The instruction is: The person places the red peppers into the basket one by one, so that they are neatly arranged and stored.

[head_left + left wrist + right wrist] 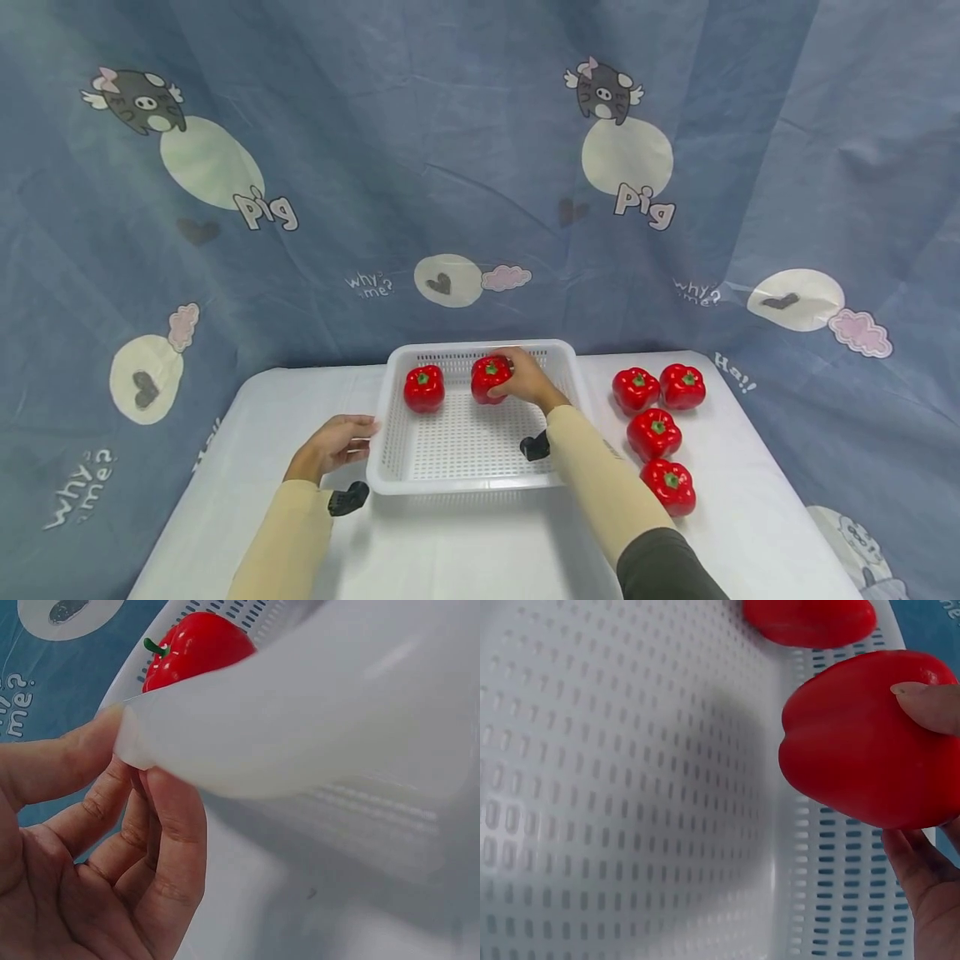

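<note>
My right hand (527, 379) grips a red bell pepper (489, 379) inside the white plastic basket (480, 485), near its back wall. In the right wrist view, the thumb lies on one side of this pepper (862, 742) and the fingers on the other. Another red bell pepper (423, 389) sits in the basket's back left part, apart from the held one. At the basket's left side, my left hand (337, 443) pinches the rim. The left wrist view has the thumb above the rim (225, 735) and fingertips beneath it.
Several red bell peppers (655, 433) lie on the white table (750, 517) to the right of the basket, close together. Behind the table hangs a blue printed curtain (480, 208). Black wrist pieces (348, 499) are on both sleeves.
</note>
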Tool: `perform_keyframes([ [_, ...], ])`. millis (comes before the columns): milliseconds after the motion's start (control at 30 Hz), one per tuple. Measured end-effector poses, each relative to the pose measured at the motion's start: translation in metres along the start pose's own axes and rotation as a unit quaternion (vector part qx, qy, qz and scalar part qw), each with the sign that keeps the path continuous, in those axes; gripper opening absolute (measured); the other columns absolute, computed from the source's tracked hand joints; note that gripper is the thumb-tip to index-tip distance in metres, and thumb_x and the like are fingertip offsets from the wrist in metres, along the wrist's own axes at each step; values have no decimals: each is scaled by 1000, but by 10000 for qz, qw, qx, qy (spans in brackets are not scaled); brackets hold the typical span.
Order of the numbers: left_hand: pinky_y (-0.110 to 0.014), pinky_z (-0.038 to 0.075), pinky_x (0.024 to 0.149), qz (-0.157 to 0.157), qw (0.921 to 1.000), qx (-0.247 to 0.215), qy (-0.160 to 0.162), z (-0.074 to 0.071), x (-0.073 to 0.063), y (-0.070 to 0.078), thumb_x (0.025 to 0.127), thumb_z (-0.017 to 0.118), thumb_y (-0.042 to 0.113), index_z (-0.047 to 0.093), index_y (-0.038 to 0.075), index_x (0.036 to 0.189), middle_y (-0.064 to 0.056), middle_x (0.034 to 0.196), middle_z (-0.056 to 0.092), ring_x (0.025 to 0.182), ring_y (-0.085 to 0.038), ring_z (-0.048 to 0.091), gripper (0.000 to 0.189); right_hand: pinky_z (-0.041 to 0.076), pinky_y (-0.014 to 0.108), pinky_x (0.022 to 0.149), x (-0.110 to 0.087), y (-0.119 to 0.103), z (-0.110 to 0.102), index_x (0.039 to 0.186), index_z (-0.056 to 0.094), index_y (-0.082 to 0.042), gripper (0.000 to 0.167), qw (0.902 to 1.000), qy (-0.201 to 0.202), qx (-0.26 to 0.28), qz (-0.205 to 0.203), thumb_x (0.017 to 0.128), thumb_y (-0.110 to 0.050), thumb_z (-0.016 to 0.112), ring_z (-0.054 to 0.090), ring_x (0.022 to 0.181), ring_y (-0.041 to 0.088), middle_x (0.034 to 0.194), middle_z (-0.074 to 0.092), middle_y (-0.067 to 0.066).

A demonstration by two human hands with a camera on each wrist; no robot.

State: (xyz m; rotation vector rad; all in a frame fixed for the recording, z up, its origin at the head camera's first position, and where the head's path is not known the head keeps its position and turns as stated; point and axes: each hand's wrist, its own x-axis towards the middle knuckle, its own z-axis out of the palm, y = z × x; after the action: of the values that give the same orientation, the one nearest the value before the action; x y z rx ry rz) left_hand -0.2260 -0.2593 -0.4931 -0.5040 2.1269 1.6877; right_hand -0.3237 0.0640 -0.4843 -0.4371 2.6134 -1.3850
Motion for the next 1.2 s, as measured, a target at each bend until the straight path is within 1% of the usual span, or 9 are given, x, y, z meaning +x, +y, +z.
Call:
perform_keyframes([
  [267,-34,57,81,-3,10000,73,24,0,2,-2,92,65,14,49,-7,134,-22,123,59,96,-27,62,50,50,47,95,7,1,13,132,54,-8,68,9998,-64,-48,157,71,-5,83,49,121,33,133,52,13],
  [400,-33,57,80,26,10000,82,5,-1,3,-3,92,65,14,48,-7,134,-22,123,58,95,-26,62,50,50,47,96,9,0,17,133,53,-8,69,9997,-84,-59,201,71,-5,83,49,121,32,132,52,13],
  [567,-32,57,78,26,9999,126,21,0,3,-3,92,64,12,48,-7,134,-22,122,59,94,-25,63,49,50,46,95,12,-1,23,131,55,-9,67,9995,-31,-210,232,70,-6,84,48,122,31,131,50,13],
  [767,-33,57,80,8,9999,140,36,-1,3,-2,92,64,12,49,-7,134,-22,124,58,97,-27,62,48,49,47,97,18,-1,33,131,55,-7,68,9991,-75,-415,76,70,-7,85,47,121,32,129,51,14],
  [1000,-33,57,80,-18,9999,106,21,-2,6,-2,92,64,12,49,-7,133,-22,122,59,97,-27,62,48,45,49,101,20,1,42,132,53,-6,69,9991,107,-409,101,70,-5,84,46,123,32,131,50,14],
  [1067,-33,57,80,-42,9999,74,68,-2,7,-2,91,64,11,50,-6,132,-21,121,60,95,-26,63,47,43,50,102,20,2,44,132,53,-5,69,9990,155,-424,50,70,-4,84,47,124,33,131,51,15],
  [1200,-34,57,80,-6,10000,76,39,-3,7,-3,92,64,11,50,-7,133,-22,122,59,95,-26,63,47,43,50,103,21,4,48,132,53,-5,69,9988,214,-438,58,71,-5,83,46,124,33,131,50,16],
])
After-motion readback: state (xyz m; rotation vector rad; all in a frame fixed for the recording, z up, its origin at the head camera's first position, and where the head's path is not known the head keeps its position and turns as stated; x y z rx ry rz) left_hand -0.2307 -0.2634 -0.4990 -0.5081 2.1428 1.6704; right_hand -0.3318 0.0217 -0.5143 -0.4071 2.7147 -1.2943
